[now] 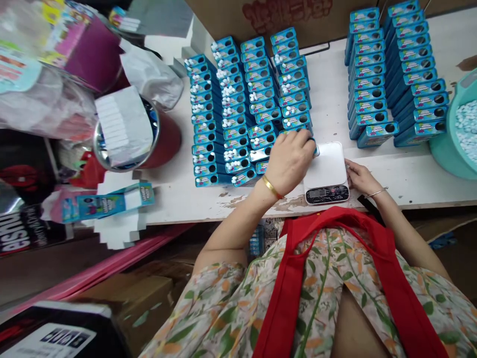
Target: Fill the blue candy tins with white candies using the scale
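Note:
My left hand (292, 160) is closed, fingers pointing down, at the front end of a row of blue candy boxes. A blue candy box (316, 150) shows only as a corner beyond its fingertips, at the scale's left edge; my hand hides the rest. The white digital kitchen scale (325, 164) lies flat with a dark display panel toward me. Against its right side rests my right hand (359, 178), fingers loosely apart and holding nothing. Several rows of upright blue boxes (234, 122) stand left of the scale, many with white pellets on their tops beside dark round holes.
More upright blue boxes (368, 82) stand in two rows behind the scale to the right. A turquoise tub (441, 149) of pale pellets sits at the far right. On the left are a red metal pot (164, 136) and flattened blue cartons (108, 203). A cardboard box (261, 25) closes off the back.

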{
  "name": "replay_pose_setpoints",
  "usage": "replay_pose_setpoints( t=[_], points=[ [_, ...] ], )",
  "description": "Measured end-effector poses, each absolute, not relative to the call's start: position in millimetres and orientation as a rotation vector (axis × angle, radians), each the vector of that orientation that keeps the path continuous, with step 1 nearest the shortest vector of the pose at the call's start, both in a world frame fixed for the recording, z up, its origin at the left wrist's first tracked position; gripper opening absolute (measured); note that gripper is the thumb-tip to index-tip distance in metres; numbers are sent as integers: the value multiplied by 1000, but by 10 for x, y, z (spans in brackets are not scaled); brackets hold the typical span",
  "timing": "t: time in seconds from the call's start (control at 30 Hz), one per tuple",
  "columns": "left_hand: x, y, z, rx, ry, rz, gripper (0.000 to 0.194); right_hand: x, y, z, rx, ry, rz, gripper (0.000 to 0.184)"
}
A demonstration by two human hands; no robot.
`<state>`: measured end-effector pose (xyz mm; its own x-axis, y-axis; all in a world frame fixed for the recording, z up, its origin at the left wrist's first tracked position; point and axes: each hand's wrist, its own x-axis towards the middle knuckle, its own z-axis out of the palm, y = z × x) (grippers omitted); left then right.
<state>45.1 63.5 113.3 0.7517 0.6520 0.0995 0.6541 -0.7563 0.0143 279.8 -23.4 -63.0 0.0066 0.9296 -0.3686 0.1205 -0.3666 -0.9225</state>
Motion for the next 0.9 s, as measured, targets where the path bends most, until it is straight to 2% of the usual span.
replay_pose_setpoints(
  t=[0.17,0.3,0.4,0.53,0.63,0.7,0.83,0.9],
  points=[
    [750,585,924,-3012,-890,-68,19,2767,-268,-638,-1601,-1006,1387,58],
    [854,609,793,-3095,-892,-60,19,2857,-341,-587,-1621,-928,1284,45],
    [718,585,798,-3116,-976,-298,25,2989,-436,-513,-1632,-868,1222,40],
    [248,372,758,-3079,-1195,-688,35,3122,-627,-373,-1532,-731,1309,47],
    [-159,112,495,-3057,-1401,-831,37,3121,-760,-263,-1466,-648,1410,52],
    [-365,-68,212,-3053,-1532,-805,48,3071,-802,-195,-1486,-672,1415,53],
    [-506,-369,-318,-2962,-1784,-607,82,2903,-739,-25,-1536,-828,1254,53],
    [-460,-460,-460,-2927,-1856,-520,88,2815,-649,98,-1542,-950,1106,47]
  ],
)
